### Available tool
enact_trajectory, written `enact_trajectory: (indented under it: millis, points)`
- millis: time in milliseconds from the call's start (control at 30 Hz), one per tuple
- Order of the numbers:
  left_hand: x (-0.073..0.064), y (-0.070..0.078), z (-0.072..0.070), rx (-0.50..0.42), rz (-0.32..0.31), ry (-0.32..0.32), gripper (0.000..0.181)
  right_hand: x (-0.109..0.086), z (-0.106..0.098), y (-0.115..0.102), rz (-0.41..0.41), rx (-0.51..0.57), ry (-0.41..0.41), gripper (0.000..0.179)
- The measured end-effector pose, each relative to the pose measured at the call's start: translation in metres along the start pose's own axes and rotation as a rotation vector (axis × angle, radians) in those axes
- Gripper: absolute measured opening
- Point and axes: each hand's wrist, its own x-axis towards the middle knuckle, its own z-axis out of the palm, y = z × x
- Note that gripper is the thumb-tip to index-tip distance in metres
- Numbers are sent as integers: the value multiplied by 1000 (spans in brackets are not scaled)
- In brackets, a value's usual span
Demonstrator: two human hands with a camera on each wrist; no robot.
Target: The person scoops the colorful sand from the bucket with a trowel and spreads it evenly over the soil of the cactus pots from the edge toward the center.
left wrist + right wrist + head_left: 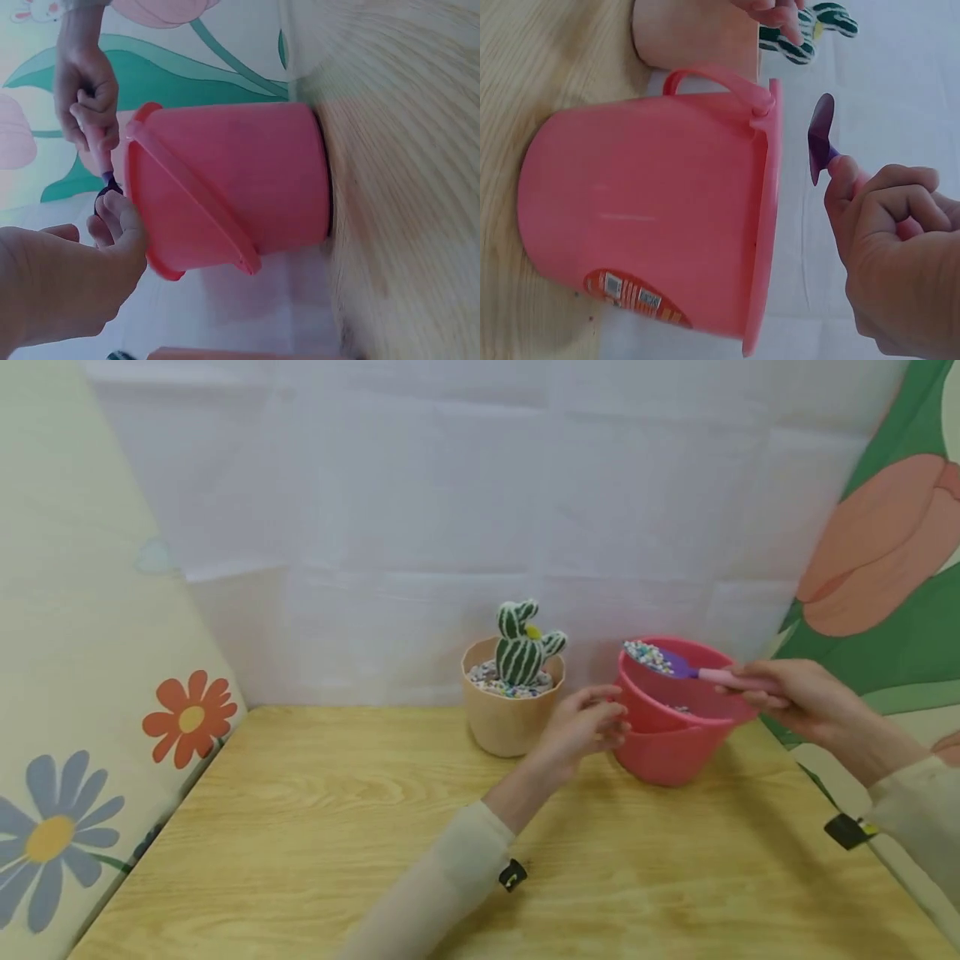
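My right hand (pixel 806 702) grips the pink handle of a small trowel (pixel 738 682), its purple blade heaped with small coloured pebbles (pixel 648 656). The blade is over the mouth of a pink bucket (pixel 667 752), near its left rim; the right wrist view shows it above the rim, apart from it. More pebbles show deep inside the bucket. My left hand (pixel 583 723), fingers loosely bent and holding nothing, is at the bucket's left side, in front of a peach pot (pixel 502 727). In that pot a green-and-white striped knitted cactus (pixel 519 658) stands upright among pebbles.
A wood-grain table (pixel 322 827) carries the pot and the bucket near its back edge. White sheeting (pixel 405 527) hangs behind them, and flower-patterned panels (pixel 187 718) flank both sides. The bucket's handle (pixel 195 196) hangs down along its side.
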Motion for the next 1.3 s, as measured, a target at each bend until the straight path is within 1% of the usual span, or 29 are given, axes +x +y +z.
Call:
enact_trajectory:
  millis: [67,167,400,467,533,667,767,833,933,1033,1100,1167,1200,1300]
  points:
    - [-8,6,-5,53,25,-14,30,3,5,0,-1,-14,5,33]
    - [-18,14,-15,120,74,-7,31,8,12,1,8,-45,28,31]
    - [-34,28,-43,237,181,56,24,16,28,1,43,-97,75,24]
    - [-38,31,-50,269,201,76,24,18,33,1,51,-116,90,22]
    - [-42,33,-56,292,212,96,25,19,39,2,55,-131,111,20]
    - [-50,36,-66,311,210,121,26,19,47,5,69,-162,155,17]
    - [-55,38,-73,328,211,138,27,19,52,8,82,-163,166,16]
    - [-59,39,-78,345,215,152,26,20,55,11,91,-150,165,16]
    - [-63,42,-86,376,216,181,26,23,59,16,91,-127,137,16]
    - [-66,48,-93,398,223,203,28,27,63,21,64,-96,82,17]
    - [-68,52,-98,406,235,222,31,28,66,24,44,-114,48,19]
    - [-68,56,-103,409,269,250,32,29,68,27,30,-129,36,19]
    - [-68,58,-106,418,298,277,30,30,70,29,29,-142,37,19]
    - [-65,64,-117,464,408,392,25,33,78,35,29,-191,47,18]
